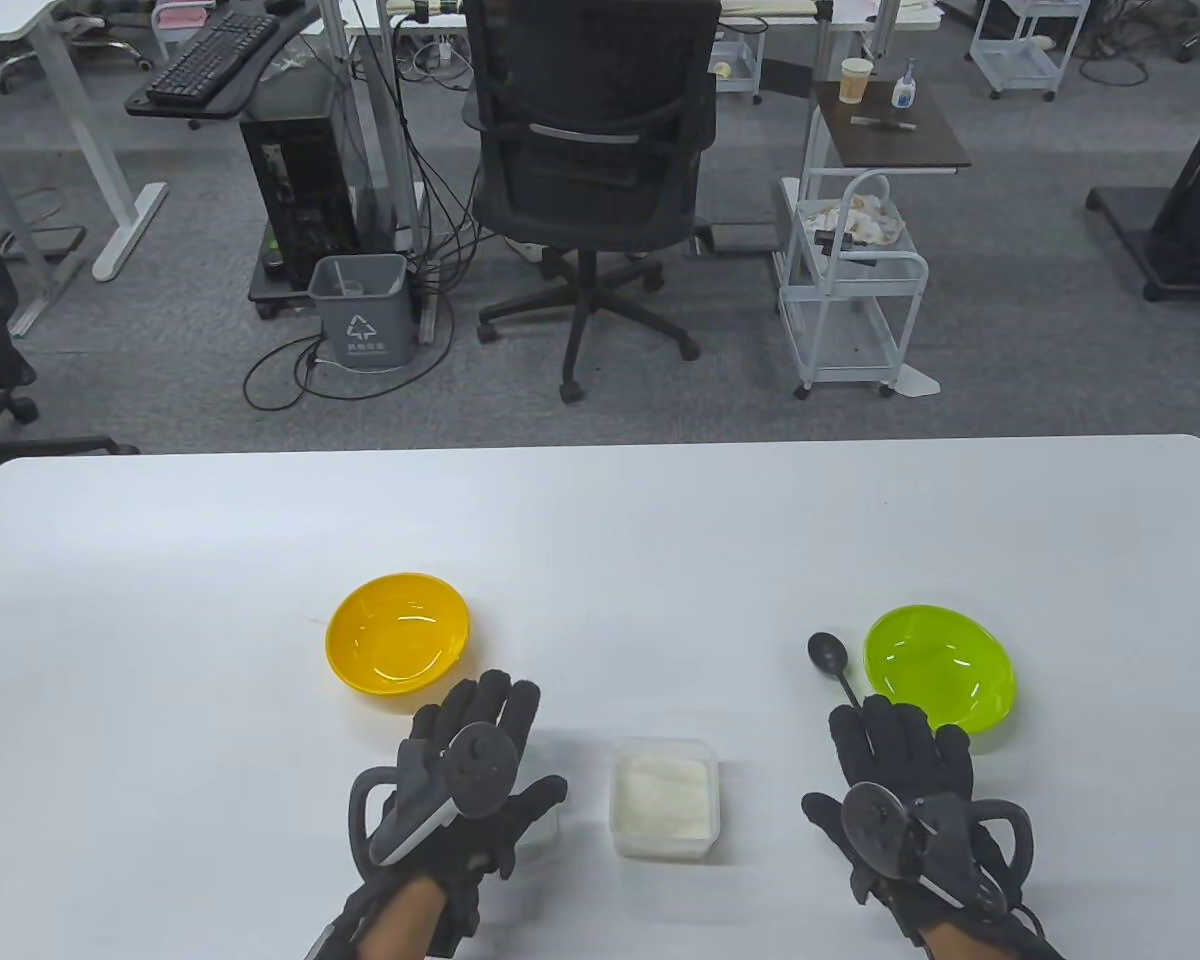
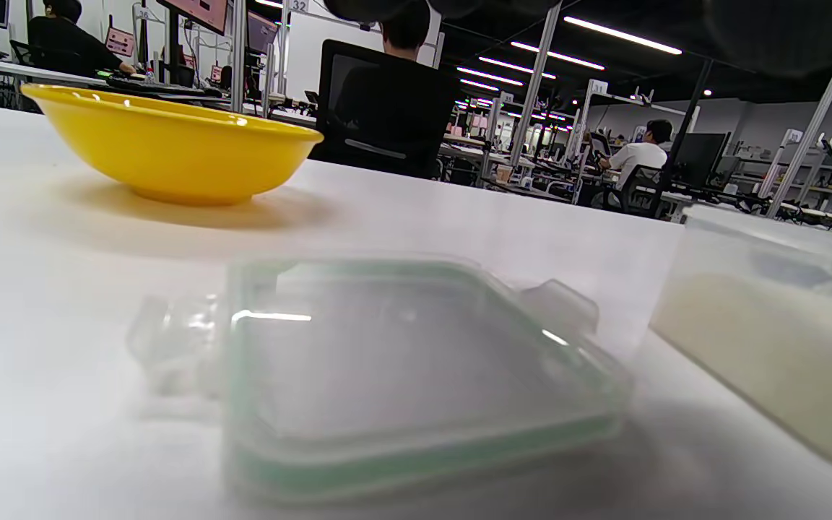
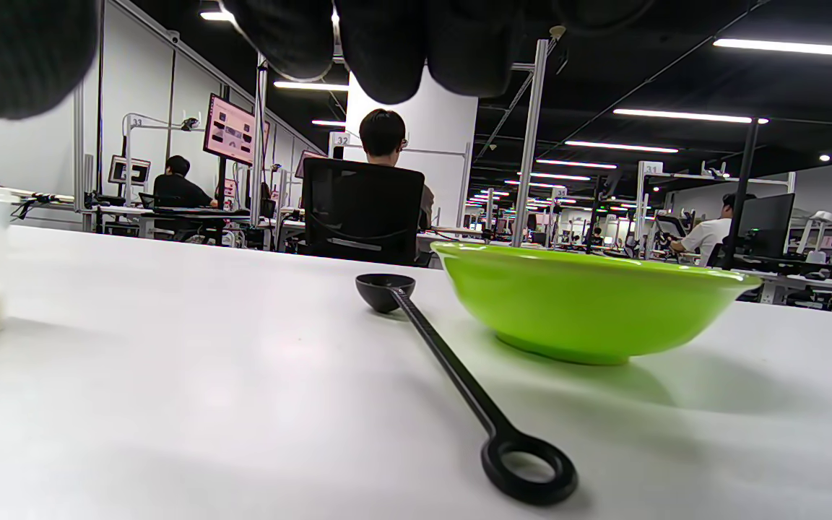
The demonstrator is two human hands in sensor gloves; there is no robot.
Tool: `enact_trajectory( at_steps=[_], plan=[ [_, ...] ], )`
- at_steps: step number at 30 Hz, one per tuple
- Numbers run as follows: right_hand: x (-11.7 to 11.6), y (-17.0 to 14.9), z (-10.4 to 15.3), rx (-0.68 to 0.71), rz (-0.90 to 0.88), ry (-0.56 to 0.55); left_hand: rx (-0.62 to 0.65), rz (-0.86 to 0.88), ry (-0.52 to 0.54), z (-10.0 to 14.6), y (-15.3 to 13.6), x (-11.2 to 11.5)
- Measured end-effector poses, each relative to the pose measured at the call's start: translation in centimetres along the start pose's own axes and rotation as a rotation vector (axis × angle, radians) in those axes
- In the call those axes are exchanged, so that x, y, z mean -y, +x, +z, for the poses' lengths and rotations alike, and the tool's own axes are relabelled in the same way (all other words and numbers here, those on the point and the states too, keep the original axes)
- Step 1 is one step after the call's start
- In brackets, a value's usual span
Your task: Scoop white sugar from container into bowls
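Note:
A clear square container (image 1: 663,797) of white sugar stands open at the near middle of the table. A yellow bowl (image 1: 398,632) stands to its far left and a green bowl (image 1: 940,665) to its far right; both look empty. A black spoon (image 1: 830,655) lies flat beside the green bowl, its handle running under my right hand (image 1: 895,745). In the right wrist view the spoon (image 3: 459,383) lies free on the table with the fingers (image 3: 387,43) spread above it. My left hand (image 1: 480,735) is spread open over the container's lid (image 2: 416,368), which lies flat on the table.
The white table (image 1: 600,520) stretches far beyond the bowls. Its near edge is below the hands. An office chair (image 1: 590,180), a bin and a cart stand on the floor past the far edge.

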State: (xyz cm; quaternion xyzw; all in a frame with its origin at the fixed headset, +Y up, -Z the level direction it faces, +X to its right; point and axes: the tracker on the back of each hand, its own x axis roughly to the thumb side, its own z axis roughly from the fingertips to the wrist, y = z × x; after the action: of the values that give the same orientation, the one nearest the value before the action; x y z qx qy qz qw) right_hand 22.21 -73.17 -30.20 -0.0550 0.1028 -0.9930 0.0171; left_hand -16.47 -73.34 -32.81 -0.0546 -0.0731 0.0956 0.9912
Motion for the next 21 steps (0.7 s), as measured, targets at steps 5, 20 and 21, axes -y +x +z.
enact_trajectory(
  at_steps=[5, 20, 21],
  plan=[
    [-0.1, 0.0, 0.0, -0.008, -0.008, 0.01, 0.006, 0.009, 0.01, 0.4, 0.1, 0.4],
    [0.6, -0.4, -0.7, -0.078, -0.061, 0.014, 0.022, -0.038, 0.015, 0.6, 0.2, 0.5],
    [0.8, -0.3, -1.0, -0.098, -0.052, 0.019, 0.023, -0.038, 0.022, 0.7, 0.2, 0.4]
  ],
)
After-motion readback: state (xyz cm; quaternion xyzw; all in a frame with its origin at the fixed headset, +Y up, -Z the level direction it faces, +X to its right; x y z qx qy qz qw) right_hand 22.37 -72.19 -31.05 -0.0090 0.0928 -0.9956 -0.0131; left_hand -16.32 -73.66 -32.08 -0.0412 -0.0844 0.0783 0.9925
